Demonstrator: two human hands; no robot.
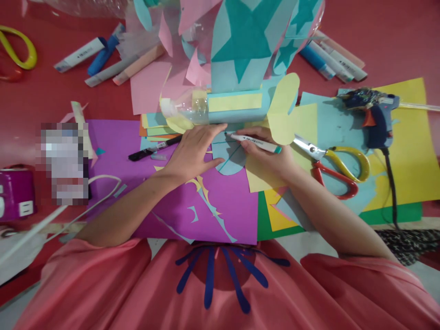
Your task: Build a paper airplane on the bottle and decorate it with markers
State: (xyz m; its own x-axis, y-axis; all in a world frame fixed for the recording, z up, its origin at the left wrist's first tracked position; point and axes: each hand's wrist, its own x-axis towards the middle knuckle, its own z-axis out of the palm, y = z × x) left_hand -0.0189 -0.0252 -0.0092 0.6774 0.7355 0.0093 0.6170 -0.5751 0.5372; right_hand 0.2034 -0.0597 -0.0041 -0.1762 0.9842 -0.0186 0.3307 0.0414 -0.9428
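My right hand [270, 151] grips a white marker [257, 141] with a teal end. Its tip is at a light blue paper cutout [233, 160] with rounded lower edge, on which teal lines show. Spread flat, my left hand [192, 153] rests at the cutout's left side, fingers stretched out. Just beyond both hands lies a clear plastic bottle [195, 107] wrapped in light blue paper with a yellow strip [235, 101]. A yellow rounded paper piece [284, 112] sits at the bottle's right end. By my left fingers is a black pen [154, 149].
Scissors [318, 153] and a glue gun [378, 112] with a cord lie at right. Purple paper [137, 220] with scraps spreads in front. Several markers [80, 54] lie at back left, others [335, 59] at back right. Star-patterned paper [244, 36] stands at the back.
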